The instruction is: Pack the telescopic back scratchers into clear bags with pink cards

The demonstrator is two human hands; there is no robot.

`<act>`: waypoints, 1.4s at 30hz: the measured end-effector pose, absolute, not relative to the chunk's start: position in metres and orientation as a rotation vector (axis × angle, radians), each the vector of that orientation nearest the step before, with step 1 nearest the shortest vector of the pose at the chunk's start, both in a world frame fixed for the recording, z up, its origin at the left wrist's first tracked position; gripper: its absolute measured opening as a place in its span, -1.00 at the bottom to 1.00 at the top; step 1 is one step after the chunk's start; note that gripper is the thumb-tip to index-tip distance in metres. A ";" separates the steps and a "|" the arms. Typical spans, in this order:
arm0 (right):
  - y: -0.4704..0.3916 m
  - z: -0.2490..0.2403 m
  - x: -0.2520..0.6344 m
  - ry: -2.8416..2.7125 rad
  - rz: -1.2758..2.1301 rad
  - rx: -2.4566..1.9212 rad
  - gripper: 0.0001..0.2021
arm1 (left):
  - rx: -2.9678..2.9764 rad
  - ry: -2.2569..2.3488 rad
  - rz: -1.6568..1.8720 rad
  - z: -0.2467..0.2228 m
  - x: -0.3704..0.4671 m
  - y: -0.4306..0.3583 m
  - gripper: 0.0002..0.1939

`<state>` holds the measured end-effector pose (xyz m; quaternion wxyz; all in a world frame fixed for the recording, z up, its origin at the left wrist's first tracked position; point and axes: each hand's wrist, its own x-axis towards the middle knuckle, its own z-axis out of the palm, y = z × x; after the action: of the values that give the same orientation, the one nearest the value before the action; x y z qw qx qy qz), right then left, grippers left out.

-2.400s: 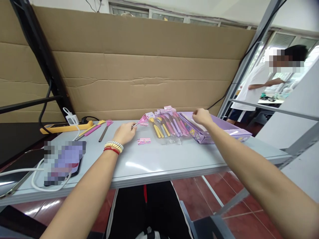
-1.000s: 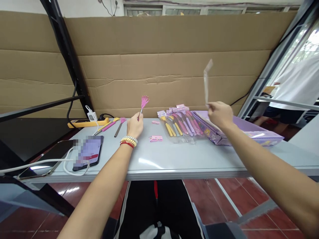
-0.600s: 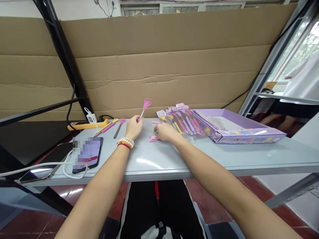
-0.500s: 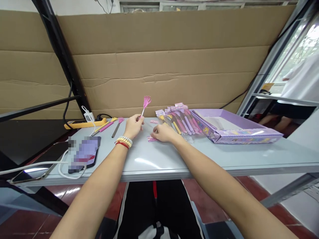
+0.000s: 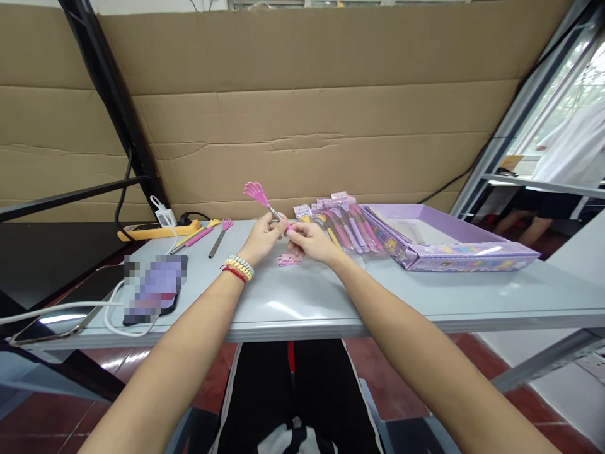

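A pink hand-shaped back scratcher point(image 5: 256, 192) with a metal shaft is held in my left hand point(image 5: 261, 238), its head tilted up to the left. My right hand point(image 5: 311, 241) meets the left one, with fingertips pinched at the scratcher's pink lower end. Whether a small label is also between those fingers is hidden. Just below my hands, small pink printed labels point(image 5: 289, 259) lie on the table point(image 5: 302, 296). To the right is a row of back scratchers in clear bags point(image 5: 347, 227), in yellow, purple and pink.
Loose back scratchers point(image 5: 221, 238) lie at the left, near a yellow device point(image 5: 155, 231). A phone point(image 5: 158, 287) and white cable point(image 5: 111, 315) are at the front left. A purple open box point(image 5: 467, 257) stands right. Cardboard point(image 5: 302, 113) backs the table; another person point(image 5: 574, 151) is beyond.
The back scratcher has tilted to the left in my left hand. My right hand has lifted from the labels on the table and moved up to the scratcher's lower end.
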<state>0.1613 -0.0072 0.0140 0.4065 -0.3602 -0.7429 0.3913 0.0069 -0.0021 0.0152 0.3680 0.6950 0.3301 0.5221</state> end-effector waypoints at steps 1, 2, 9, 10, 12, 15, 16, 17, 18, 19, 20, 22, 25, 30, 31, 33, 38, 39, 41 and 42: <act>-0.005 0.015 0.163 -1.860 0.942 -0.927 -0.71 | 1.837 0.866 1.308 0.015 0.007 -0.003 -0.58; -0.003 0.016 0.166 -1.844 0.855 -0.968 -0.74 | 1.905 0.896 1.269 0.014 0.006 -0.005 -0.58; 0.003 0.022 0.193 -1.883 0.263 -1.812 -0.77 | 2.386 1.115 0.697 0.004 -0.001 -0.005 -0.56; 0.001 0.023 0.195 -1.944 0.312 -1.909 -0.76 | 2.404 1.108 0.628 0.003 -0.001 -0.004 -0.60; -0.003 0.026 0.196 -2.036 0.485 -1.993 -0.73 | 2.429 1.105 0.516 0.001 -0.001 -0.002 -0.67; -0.009 0.030 0.194 -2.047 0.703 -1.935 -0.78 | 2.440 1.145 0.451 0.001 -0.001 -0.001 -0.69; -0.010 0.030 0.193 -2.028 0.718 -1.908 -0.80 | 2.436 1.151 0.449 0.001 0.000 -0.001 -0.68; -0.009 0.030 0.193 -2.009 0.711 -1.882 -0.81 | 2.430 1.160 0.450 0.002 0.000 -0.001 -0.68; -0.008 0.029 0.194 -1.984 0.685 -1.859 -0.81 | 2.427 1.176 0.459 0.002 0.001 -0.001 -0.67; -0.007 0.027 0.194 -1.954 0.653 -1.832 -0.81 | 2.429 1.199 0.478 0.002 0.001 -0.001 -0.65; -0.004 0.025 0.196 -1.918 0.630 -1.787 -0.80 | 2.438 1.230 0.512 0.003 0.001 -0.001 -0.62; 0.001 0.021 0.197 -1.842 0.647 -1.610 -0.79 | 2.466 1.325 0.643 0.004 0.001 -0.001 -0.57; 0.009 0.015 0.195 -1.678 0.773 -1.233 -0.76 | 2.426 1.500 0.953 0.008 -0.001 -0.001 -0.70; 0.007 0.016 0.186 -1.413 0.815 -0.961 -0.68 | 2.043 1.500 1.041 0.016 -0.003 0.000 -0.49; 0.006 0.017 0.184 -1.384 0.841 -0.941 -0.67 | 1.952 1.443 1.027 0.017 -0.003 0.000 -0.46; 0.001 0.018 0.182 -1.359 0.936 -0.916 -0.63 | 1.763 1.331 1.045 0.018 -0.001 0.000 -0.48; -0.006 0.017 0.176 -1.458 1.071 -0.893 -0.58 | 1.465 0.992 1.214 0.018 0.003 -0.002 -0.64; -0.006 0.016 0.175 -1.500 1.064 -0.897 -0.58 | 1.438 0.929 1.241 0.017 0.003 -0.002 -0.65; -0.005 0.014 0.175 -1.603 1.030 -0.925 -0.58 | 1.384 0.863 1.296 0.017 0.002 -0.002 -0.68; -0.005 0.013 0.176 -1.662 0.988 -0.965 -0.59 | 1.353 0.857 1.325 0.017 0.001 -0.001 -0.70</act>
<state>0.1758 -0.0046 0.0133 0.4707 -0.3939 -0.6786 0.4034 0.0011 -0.0008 0.0171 0.5067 0.5612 0.3554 0.5495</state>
